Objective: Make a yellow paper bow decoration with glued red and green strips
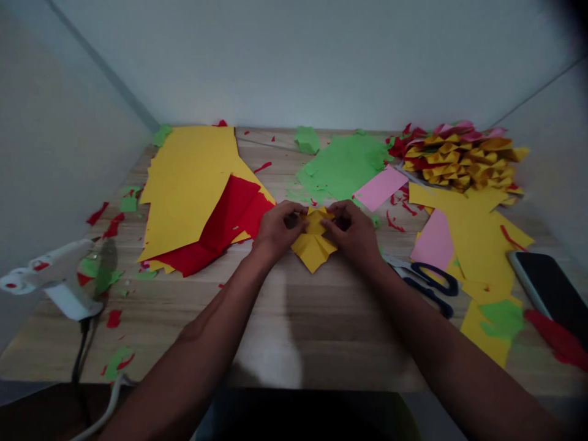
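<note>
Left hand [279, 229] and right hand [354, 231]: each grip pinches one upper side of folded yellow paper [314, 250] over mid-table [340, 331], likely steadying its creases. Scissors [408, 270] just right, seemingly handy.

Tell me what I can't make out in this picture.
In the head view:
Creased yellow paper piece: its upper sides, behind the left hand and right hand.
Dark-handled metal scissors: blade tips, behind the right forearm.
Black rectangular phone: one end, cut by the right edge.
</note>
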Tool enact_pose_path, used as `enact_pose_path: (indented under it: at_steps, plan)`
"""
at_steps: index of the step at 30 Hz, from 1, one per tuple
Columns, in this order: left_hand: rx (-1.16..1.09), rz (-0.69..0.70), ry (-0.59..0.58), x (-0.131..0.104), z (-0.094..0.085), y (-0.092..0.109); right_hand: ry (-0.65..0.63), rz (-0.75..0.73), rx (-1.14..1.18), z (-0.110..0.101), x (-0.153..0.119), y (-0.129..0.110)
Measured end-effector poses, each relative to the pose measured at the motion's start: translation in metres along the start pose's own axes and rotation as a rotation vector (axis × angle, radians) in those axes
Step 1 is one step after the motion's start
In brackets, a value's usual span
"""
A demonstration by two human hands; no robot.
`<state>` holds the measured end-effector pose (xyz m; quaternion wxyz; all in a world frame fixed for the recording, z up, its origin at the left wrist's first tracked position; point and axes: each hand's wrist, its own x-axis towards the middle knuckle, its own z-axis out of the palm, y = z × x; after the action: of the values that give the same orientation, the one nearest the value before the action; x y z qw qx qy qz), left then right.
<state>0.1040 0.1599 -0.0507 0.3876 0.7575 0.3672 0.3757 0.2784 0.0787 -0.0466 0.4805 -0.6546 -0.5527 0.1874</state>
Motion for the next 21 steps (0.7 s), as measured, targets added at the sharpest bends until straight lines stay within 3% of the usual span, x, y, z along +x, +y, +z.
enact_pose_path:
  at_steps: [7, 14, 18, 21]
  plan:
    - [0.191, 0.072, 0.034, -0.0015, -0.0027, 0.0039, 0.007, -0.178, -0.343, -0.0019, -0.0009, 0.0013]
    - [0.106, 0.049, 0.1, -0.0014, -0.0025, 0.0038, 0.145, -0.005, -0.157, -0.0063, -0.0003, -0.0043]
    - [0.151, 0.04, 0.095, -0.0006, -0.004, 0.0036, 0.088, -0.032, -0.165, -0.0035, -0.0018, -0.0028]
    - [0.21, 0.021, 0.026, -0.0011, -0.0048, 0.0041, -0.009, -0.087, -0.188, 0.0011, -0.0031, -0.0015]
